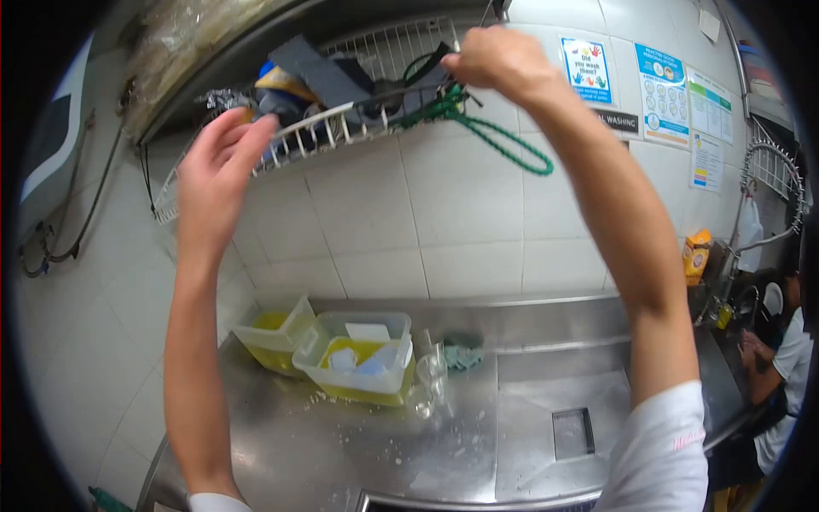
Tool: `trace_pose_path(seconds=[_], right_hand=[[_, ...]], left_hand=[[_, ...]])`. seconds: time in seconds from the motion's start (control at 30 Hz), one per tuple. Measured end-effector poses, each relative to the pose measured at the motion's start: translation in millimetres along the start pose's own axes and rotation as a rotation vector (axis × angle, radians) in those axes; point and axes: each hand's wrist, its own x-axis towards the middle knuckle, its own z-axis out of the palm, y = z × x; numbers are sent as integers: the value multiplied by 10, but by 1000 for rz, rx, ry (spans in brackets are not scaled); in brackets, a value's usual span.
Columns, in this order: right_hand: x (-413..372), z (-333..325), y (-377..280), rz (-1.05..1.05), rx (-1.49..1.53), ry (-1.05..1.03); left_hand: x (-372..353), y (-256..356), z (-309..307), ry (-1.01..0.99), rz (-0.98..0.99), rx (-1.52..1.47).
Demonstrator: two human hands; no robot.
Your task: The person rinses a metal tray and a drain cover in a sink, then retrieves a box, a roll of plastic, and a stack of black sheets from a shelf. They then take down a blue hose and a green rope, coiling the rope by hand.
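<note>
Both arms are raised to a white wire rack [320, 134] on the tiled wall. My left hand [223, 158] is at the rack's left front edge, fingers apart and bent, with nothing seen in it. My right hand [499, 61] is closed at the rack's right end, its fingertips against a dark strap-like piece [433, 66]. A green cord loop [503, 141] hangs from the rack below that hand. In the rack lie a dark grey flat piece [309, 70], a yellowish item [287, 85] and other dark items.
Below, a steel counter [299, 452] holds two plastic tubs with yellow liquid [363, 388] [273, 341], clear glasses [432, 373] and a green cloth [463, 357]. A sink basin [559, 384] is right of them. Another person [793, 367] stands far right, near a coiled spray hose [755, 154].
</note>
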Motion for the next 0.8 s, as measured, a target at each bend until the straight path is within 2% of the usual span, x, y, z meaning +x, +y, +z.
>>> trace_pose_path(seconds=[0.03, 0.1, 0.13, 0.2, 0.23, 0.27, 0.33, 0.37, 0.43, 0.47, 0.5, 0.53, 0.57, 0.63, 0.7, 0.77, 0.8], right_hand=[[71, 13, 16, -65, 42, 81], [31, -50, -17, -58, 96, 38], [31, -70, -1, -60, 116, 19], [27, -81, 77, -59, 190, 33], [10, -64, 112, -55, 256, 33], [-15, -72, 128, -88, 293, 85], [-54, -119, 66, -72, 246, 59], [-67, -117, 53, -56, 196, 31], [-44, -36, 148, -130, 303, 59], [-31, -51, 158, -86, 362, 49], [-28, -60, 160, -40, 422, 42], [-35, 20, 164, -130, 388, 184], [-23, 26, 128, -132, 386, 177], [50, 24, 3, -221, 294, 235], [105, 16, -20, -234, 365, 290], [187, -20, -6, -188, 669, 242], [209, -18, -12, -192, 665, 242]], left_hand=[[330, 35, 192, -36, -82, 51], [834, 124, 446, -212, -329, 125], [979, 125, 581, -201, -320, 130], [1151, 26, 885, 71, -401, 303], [1235, -67, 977, 73, -403, 309], [1320, -123, 1045, 169, -333, 247], [1357, -176, 1178, 302, -240, 84], [1408, -201, 1171, 297, -243, 91], [1464, -265, 1114, -93, -389, -60], [1227, -44, 1325, 174, -427, 119], [1242, -106, 1339, 170, -434, 122], [1317, -237, 1339, 127, -192, 335], [1384, -305, 1331, 83, 56, 541], [1432, -323, 1340, 55, 67, 457], [1409, -232, 1424, 268, 44, 109], [1456, -209, 1490, 337, 21, 12], [1476, -199, 1506, 453, -79, -17]])
